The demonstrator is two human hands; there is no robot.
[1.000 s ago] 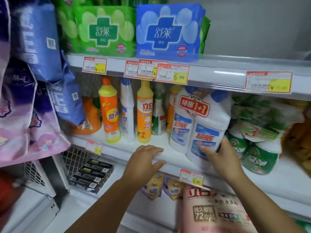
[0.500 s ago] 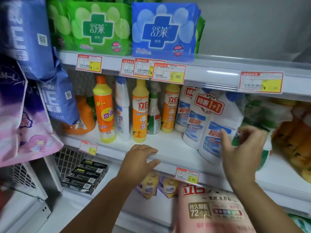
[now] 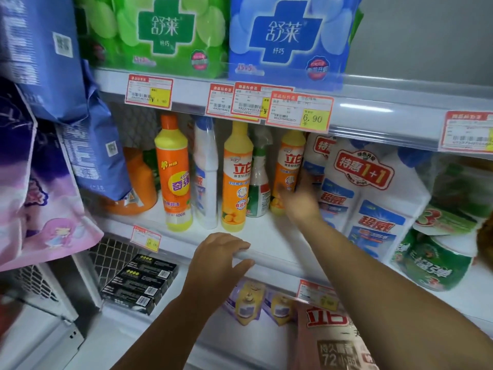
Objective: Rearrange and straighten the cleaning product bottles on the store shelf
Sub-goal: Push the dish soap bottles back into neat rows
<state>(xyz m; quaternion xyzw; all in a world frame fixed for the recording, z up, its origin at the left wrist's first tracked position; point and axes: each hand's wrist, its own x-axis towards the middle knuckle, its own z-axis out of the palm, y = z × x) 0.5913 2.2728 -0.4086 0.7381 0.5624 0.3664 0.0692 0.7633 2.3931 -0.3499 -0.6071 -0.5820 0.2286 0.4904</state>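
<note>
On the middle shelf (image 3: 269, 243) stand an orange and yellow bottle (image 3: 174, 177), a white bottle with a blue cap (image 3: 206, 177), a yellow Liby bottle (image 3: 237, 180), a small green spray bottle (image 3: 258, 188) and a second Liby bottle (image 3: 289, 166) further back. A twin pack of white bleach bottles (image 3: 365, 198) stands to the right. My left hand (image 3: 218, 259) rests on the shelf's front edge, fingers curled over it. My right hand (image 3: 300, 201), blurred, reaches in at the base of the back Liby bottle; I cannot tell whether it grips it.
An orange jug (image 3: 138, 182) stands at the far left behind hanging blue bags (image 3: 93, 156). Green wrapped packs (image 3: 437, 257) sit right of the bleach. Green and blue pad packs (image 3: 288, 36) fill the upper shelf. Black boxes (image 3: 141, 281) and a pink detergent bag (image 3: 330, 340) lie below.
My right hand left the right side of the bleach twin pack and swung left across it, in to the back Liby bottle. My left hand stayed on the shelf edge.
</note>
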